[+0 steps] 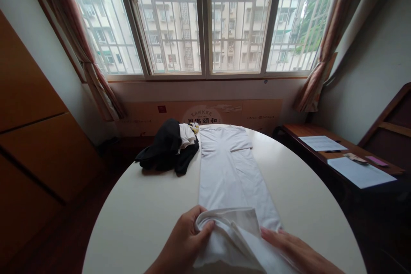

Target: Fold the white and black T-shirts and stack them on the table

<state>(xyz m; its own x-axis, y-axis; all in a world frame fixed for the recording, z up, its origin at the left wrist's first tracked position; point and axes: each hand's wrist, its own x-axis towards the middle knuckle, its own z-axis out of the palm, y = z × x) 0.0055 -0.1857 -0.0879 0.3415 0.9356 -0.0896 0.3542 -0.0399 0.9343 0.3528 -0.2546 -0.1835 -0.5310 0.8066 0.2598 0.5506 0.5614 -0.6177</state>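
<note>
A white shirt [221, 175] lies stretched out on the table, folded in lengthwise with a short sleeve laid across its far end. Its near end is lifted and curls up towards me. My left hand [189, 233] pinches this raised edge, thumb on top and fingers behind the cloth. At the right side of the same end, my right hand [285, 244] grips the fabric, its fingers partly hidden by it. Left of the shirt's far end sits a heap of black clothing [167, 145] with a white cloth piece [188, 135] on it.
The round white table [138, 218] fills the middle. Behind it stand a printed cardboard panel [257, 113] and a barred window [231, 21]. On the right, a wooden side table [295, 130] bears paper sheets [359, 171]. A wooden cabinet [28, 94] is at left.
</note>
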